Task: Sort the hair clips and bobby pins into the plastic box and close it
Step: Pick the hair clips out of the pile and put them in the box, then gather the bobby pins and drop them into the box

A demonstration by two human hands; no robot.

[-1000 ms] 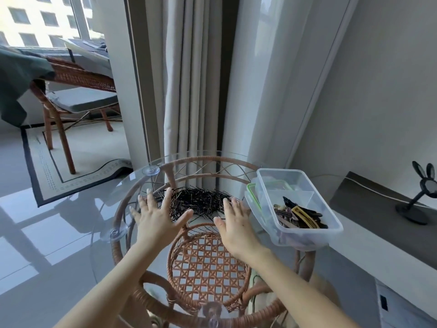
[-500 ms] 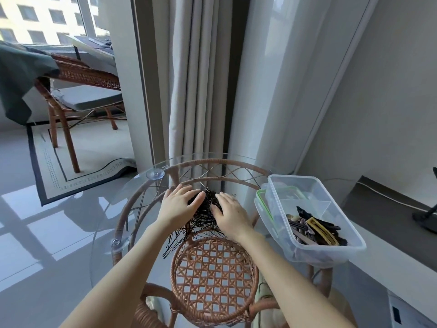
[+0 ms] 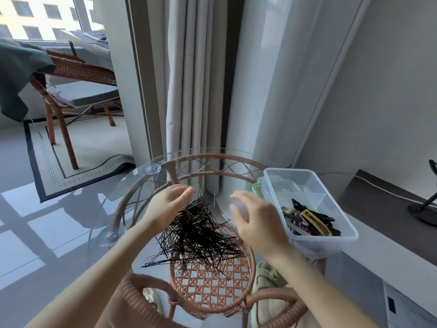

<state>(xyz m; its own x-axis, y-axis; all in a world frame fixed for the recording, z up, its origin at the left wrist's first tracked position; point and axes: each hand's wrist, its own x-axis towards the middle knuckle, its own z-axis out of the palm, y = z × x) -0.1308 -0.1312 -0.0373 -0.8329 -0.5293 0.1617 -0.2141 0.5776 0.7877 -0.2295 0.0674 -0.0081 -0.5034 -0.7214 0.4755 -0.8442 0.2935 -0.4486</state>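
Note:
A thick bunch of black bobby pins (image 3: 201, 235) fans out over the middle of the round glass table (image 3: 132, 185). My left hand (image 3: 169, 204) pinches the bunch at its top end, and a few loose pins hang in the air just beyond the fingertips. My right hand (image 3: 256, 221) hovers to the right of the bunch, fingers spread and holding nothing. The clear plastic box (image 3: 307, 172) stands open at the table's right edge. Its near compartment holds black, brown and yellow hair clips (image 3: 309, 221). A green-rimmed lid (image 3: 256, 187) lies partly under the box's far left corner.
The glass top rests on a rattan frame (image 3: 212, 287) with a woven shelf below. Curtains (image 3: 196, 91) hang right behind the table. A rattan chair (image 3: 71, 74) and rug are at the back left. A grey ledge (image 3: 390, 233) with a black stand runs on the right.
Both hands closed in on the spread pins and gathered them. Now the left hand has lifted the bunch, and the right hand has let go and moved right.

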